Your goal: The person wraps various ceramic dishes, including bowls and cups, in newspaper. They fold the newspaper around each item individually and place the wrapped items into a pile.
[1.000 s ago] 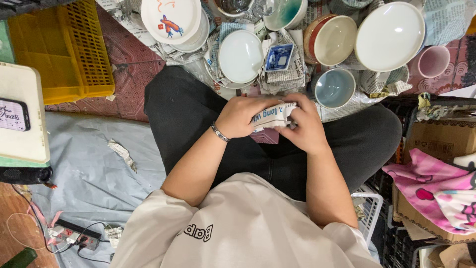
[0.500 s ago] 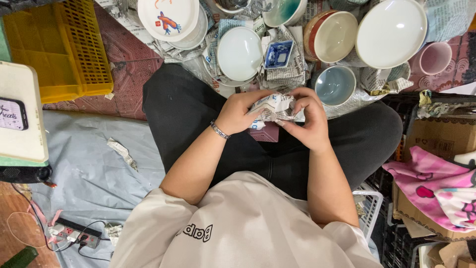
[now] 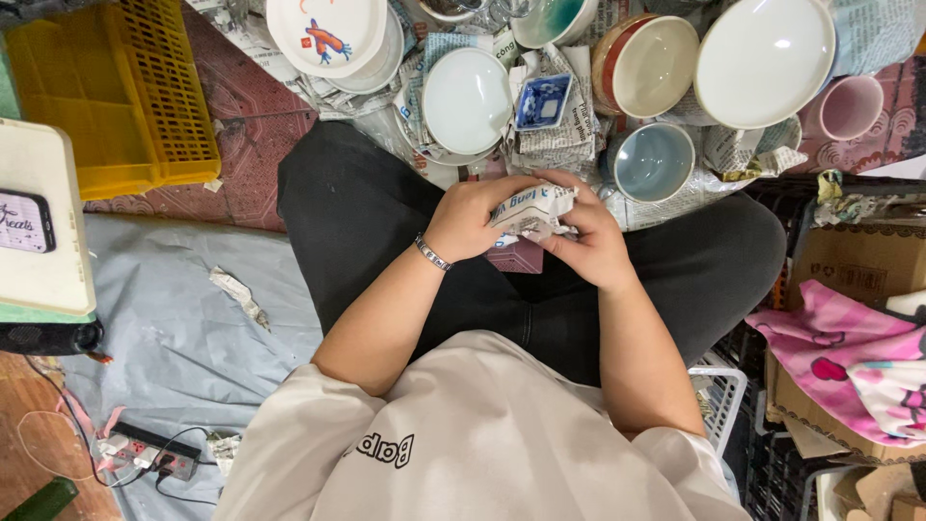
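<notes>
Left hand [image 3: 473,217] and right hand [image 3: 588,241] both closed around one newspaper-wrapped bundle [image 3: 532,207], held over the lap. Beyond it: two white plates [image 3: 468,96], one blue bowl [image 3: 651,159], one pink cup [image 3: 854,106].

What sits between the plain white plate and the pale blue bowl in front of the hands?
In the head view, a small blue square dish on crumpled newspaper lies between the plain white plate and the pale blue bowl.

Home floor packing spot — crockery on newspaper [image 3: 564,135], yellow crate [image 3: 116,92], cardboard box [image 3: 854,275], power strip [image 3: 145,452]
</notes>
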